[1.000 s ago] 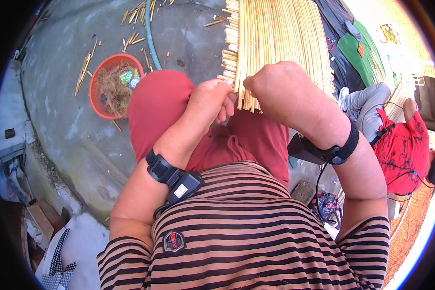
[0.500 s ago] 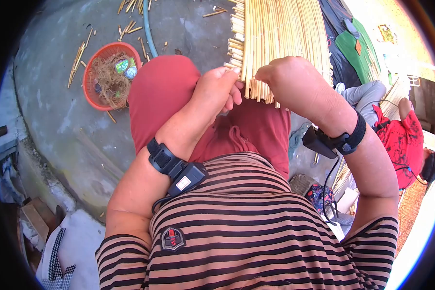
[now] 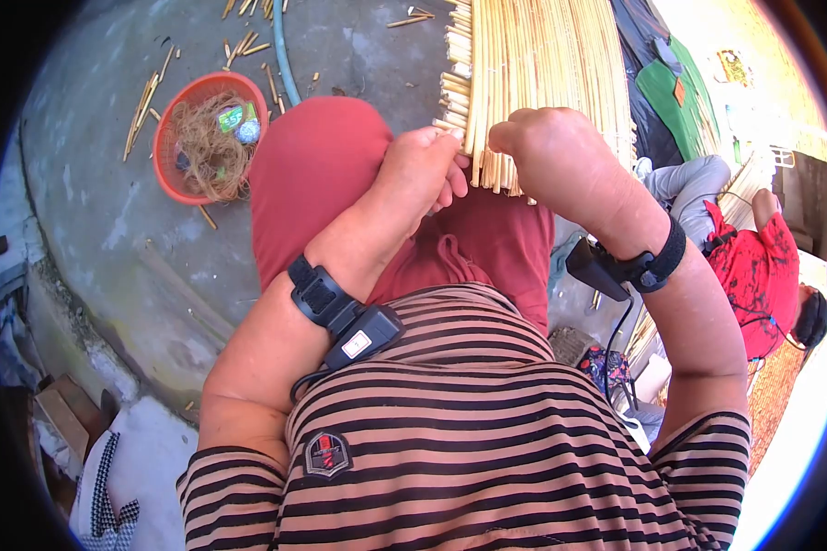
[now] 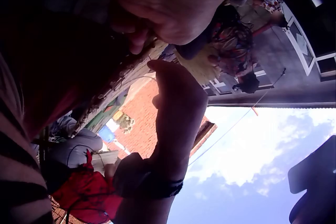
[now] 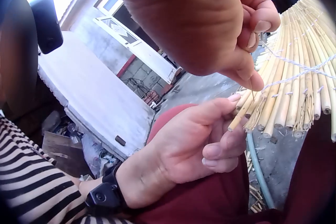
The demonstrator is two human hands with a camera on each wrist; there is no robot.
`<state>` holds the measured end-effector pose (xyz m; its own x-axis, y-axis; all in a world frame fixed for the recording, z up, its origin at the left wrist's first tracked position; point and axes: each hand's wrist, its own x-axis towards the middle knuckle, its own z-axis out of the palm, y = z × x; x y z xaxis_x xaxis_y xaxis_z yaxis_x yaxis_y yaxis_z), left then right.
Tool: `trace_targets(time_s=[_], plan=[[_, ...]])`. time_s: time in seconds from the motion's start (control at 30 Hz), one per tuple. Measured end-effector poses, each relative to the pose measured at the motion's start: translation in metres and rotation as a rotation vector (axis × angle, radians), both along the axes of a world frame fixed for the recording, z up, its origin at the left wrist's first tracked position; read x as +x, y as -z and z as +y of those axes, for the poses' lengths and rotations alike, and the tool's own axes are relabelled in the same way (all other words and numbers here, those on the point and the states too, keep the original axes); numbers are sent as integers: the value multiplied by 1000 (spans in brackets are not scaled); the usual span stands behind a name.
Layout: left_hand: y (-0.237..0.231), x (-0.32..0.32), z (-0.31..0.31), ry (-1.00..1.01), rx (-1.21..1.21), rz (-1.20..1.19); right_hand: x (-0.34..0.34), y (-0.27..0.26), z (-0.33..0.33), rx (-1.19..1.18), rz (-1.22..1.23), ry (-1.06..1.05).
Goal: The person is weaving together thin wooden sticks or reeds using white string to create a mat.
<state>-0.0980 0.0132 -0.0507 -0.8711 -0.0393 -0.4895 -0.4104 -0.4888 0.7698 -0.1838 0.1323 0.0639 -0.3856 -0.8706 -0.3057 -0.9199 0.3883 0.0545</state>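
A mat of pale reed stalks [image 3: 551, 64] runs away from the person's knees, its near stalk ends showing between the hands. At its left edge the left hand [image 3: 418, 174] pinches the end of one reed stalk [image 5: 240, 116] between thumb and fingers, the other fingers loosely bent. Close over the same edge, the right hand [image 3: 560, 161] has its fingers curled in. Its fingertips pinch a thin thread, seen in the right wrist view, with white binding thread [image 5: 291, 62] running from the fingers across the stalks. In the left wrist view both hands are dark.
Left of the knees stands an orange basket [image 3: 164, 174] with tangled fibre and small packets inside. A blue hose [image 3: 283, 60] and loose reed pieces [image 3: 142, 110] lie on the concrete floor. Another person in a red shirt [image 3: 753, 285] sits at the right.
Both hands have shifted slightly right in the head view along with the mat edge, and the gap between them has widened a little. The left hand keeps its pinch on the stalk.
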Motion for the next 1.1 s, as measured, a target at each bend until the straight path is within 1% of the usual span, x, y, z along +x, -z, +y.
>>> trace_targets(time_s=[0.17,0.37,0.57,0.67,0.83,0.97,1.1], plan=[[2,1,0,14,-10,22,10,5,-1,8,46,23],[2,0,0,11,-4,24,14,18,-2,-57,69,43],[2,-1,1,9,-14,13,15,21,-5,-81,100,-29],[1,0,0,16,-19,11,18,25,-9,-89,82,40],[1,-1,0,25,-65,25,18,17,-8,-74,68,88],[-3,0,-3,57,-88,23,18,5,-12,-14,53,112],[-7,2,-3,51,-81,24,14,8,-12,-53,36,67]])
